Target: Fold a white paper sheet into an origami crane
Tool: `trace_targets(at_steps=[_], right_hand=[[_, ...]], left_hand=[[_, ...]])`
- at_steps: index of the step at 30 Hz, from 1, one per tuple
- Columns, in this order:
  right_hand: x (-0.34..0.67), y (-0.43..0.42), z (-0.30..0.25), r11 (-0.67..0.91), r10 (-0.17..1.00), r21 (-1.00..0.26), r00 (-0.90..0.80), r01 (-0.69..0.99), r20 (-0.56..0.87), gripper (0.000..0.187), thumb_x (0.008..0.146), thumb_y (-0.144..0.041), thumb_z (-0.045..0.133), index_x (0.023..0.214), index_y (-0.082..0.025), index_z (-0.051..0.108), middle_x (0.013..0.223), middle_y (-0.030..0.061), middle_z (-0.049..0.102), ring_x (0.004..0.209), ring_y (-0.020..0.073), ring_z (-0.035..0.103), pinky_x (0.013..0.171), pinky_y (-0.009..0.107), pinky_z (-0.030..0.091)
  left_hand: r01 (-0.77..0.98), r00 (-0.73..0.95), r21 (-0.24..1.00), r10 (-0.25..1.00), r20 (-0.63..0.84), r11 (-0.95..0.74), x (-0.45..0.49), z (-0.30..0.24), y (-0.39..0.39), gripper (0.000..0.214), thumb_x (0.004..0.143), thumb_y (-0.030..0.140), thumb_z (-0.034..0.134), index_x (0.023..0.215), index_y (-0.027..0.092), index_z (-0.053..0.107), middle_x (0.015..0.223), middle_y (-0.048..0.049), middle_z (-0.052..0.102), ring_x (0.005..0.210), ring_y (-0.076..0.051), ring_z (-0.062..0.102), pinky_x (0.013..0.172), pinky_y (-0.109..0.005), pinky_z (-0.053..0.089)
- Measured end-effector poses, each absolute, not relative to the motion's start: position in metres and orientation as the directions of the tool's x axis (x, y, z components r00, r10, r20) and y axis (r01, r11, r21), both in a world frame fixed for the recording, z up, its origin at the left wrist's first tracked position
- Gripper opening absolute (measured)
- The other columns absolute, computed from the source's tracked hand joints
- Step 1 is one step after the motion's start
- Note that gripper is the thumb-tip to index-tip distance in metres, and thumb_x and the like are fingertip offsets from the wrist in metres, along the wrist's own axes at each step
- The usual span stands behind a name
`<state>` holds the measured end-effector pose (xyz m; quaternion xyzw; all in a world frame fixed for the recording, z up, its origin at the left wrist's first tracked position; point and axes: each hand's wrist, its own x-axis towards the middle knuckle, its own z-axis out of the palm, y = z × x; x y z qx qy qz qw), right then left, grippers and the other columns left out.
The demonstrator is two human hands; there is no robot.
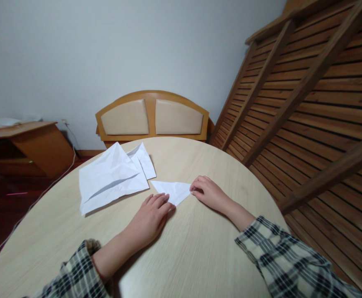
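A small white sheet of paper, folded into a triangle [175,190], lies on the round wooden table [206,256]. At its right corner, my right hand [210,192] pinches the paper between thumb and fingers. My left hand [151,213] rests at the near-left edge of the triangle, its fingers bent together and holding the paper against the tabletop. Part of that edge is hidden under these fingers. Both forearms wear plaid sleeves.
Left of the triangle lies a larger creased white paper [109,178], with smaller folded paper [145,159] partly under it. Beyond the table stands a padded wooden headboard [151,116]. A slatted wooden frame [293,95] leans at right; a low cabinet [41,149] stands left.
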<state>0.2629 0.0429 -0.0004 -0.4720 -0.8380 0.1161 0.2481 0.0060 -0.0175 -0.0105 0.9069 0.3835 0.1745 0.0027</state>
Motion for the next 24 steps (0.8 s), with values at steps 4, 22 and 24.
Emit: trace_targets(at_steps=[4, 22, 24], right_hand=[[0.27, 0.048, -0.002, 0.5, 0.864, -0.435, -0.4, 0.749, 0.305, 0.012, 0.083, -0.008, 0.065, 0.083, -0.018, 0.072, 0.089, 0.0062, 0.065, 0.091, 0.0199, 0.058, 0.086, 0.034, 0.044], [0.29, 0.06, -0.01, 0.339, 0.918, -0.359, -0.222, 0.87, 0.33, 0.017, 0.09, -0.016, 0.055, 0.085, -0.017, 0.071, 0.088, 0.0092, 0.064, 0.089, 0.0226, 0.058, 0.084, 0.036, 0.044], [0.289, 0.06, -0.01, 0.344, 0.916, -0.355, -0.228, 0.869, 0.331, 0.022, 0.094, -0.019, 0.05, 0.09, -0.017, 0.071, 0.089, 0.0095, 0.064, 0.091, 0.0226, 0.057, 0.085, 0.036, 0.043]], left_hand=[[0.699, 0.645, 0.137, 0.701, 0.305, -0.702, 0.005, -0.013, -0.017, 0.024, 0.098, 0.015, 0.042, 0.113, 0.018, 0.061, 0.133, -0.0146, 0.059, 0.126, -0.03, 0.051, 0.105, -0.056, 0.043], [0.695, 0.635, 0.164, 0.705, 0.316, -0.7, 0.004, -0.012, -0.018, 0.025, 0.099, 0.018, 0.041, 0.113, 0.019, 0.062, 0.134, -0.0147, 0.059, 0.127, -0.03, 0.052, 0.106, -0.057, 0.042], [0.692, 0.638, 0.169, 0.704, 0.31, -0.702, 0.003, -0.013, -0.017, 0.025, 0.1, 0.019, 0.041, 0.113, 0.019, 0.062, 0.136, -0.0145, 0.059, 0.129, -0.03, 0.051, 0.106, -0.058, 0.041]])
